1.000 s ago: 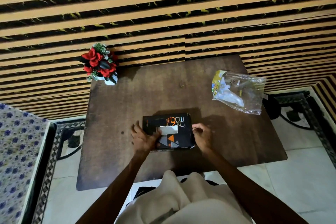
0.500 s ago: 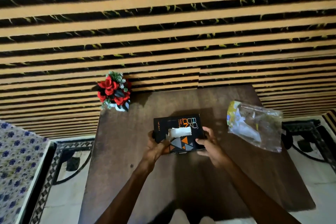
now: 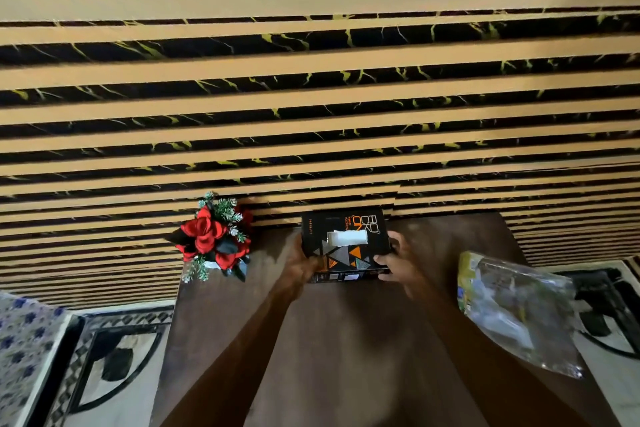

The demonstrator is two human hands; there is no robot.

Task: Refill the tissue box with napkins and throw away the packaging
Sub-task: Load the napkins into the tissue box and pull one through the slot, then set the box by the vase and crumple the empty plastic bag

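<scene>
Both hands, left [image 3: 304, 265] and right [image 3: 398, 262], clasp refilled tissue box [image 3: 344, 244] at twelve o'clock; next, bin the packaging [image 3: 516, 312] at three.

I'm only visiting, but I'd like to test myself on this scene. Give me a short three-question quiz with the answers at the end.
1. True or false: both hands hold the tissue box.
2. What lies on the table to the right of the box? A) a cup B) clear plastic packaging C) a book
3. Fill in: a white ___ sticks out of the slot on top of the box.

Key:
1. True. The left hand grips the left side, the right hand the right side.
2. B, the plastic packaging, lying apart from the box. The red flower arrangement stands to the left.
3. Napkin.
</scene>
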